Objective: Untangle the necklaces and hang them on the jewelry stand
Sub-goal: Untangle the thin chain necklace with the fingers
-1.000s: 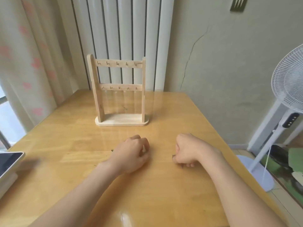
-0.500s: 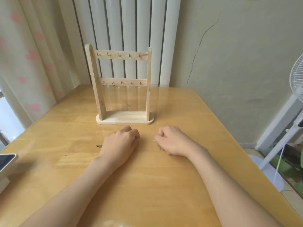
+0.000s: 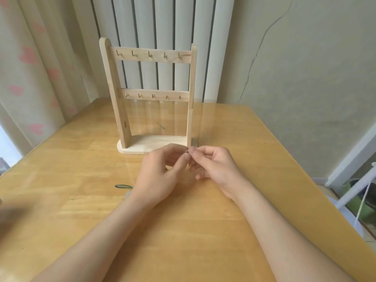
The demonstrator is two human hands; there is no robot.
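A wooden jewelry stand [image 3: 149, 94] with two rows of small hooks stands upright at the back of the table; no necklace hangs on it. Just in front of its base my left hand [image 3: 160, 174] and my right hand [image 3: 213, 165] meet fingertip to fingertip. Between them they pinch a small metallic bit of necklace [image 3: 186, 151]; the chain itself is too fine to see. A green cord loop [image 3: 123, 186] lies on the table, poking out from beside my left wrist.
The wooden table [image 3: 61, 180] has a glossy top. A curtain with pink hearts [image 3: 30, 78] hangs at the left, a white radiator [image 3: 162, 23] stands behind the stand. Fan legs and clutter [image 3: 358, 186] sit beyond the table's right edge.
Both hands lifted off the table and came together in front of the stand, now pinching the small necklace piece between them. The view has tilted closer to the stand.
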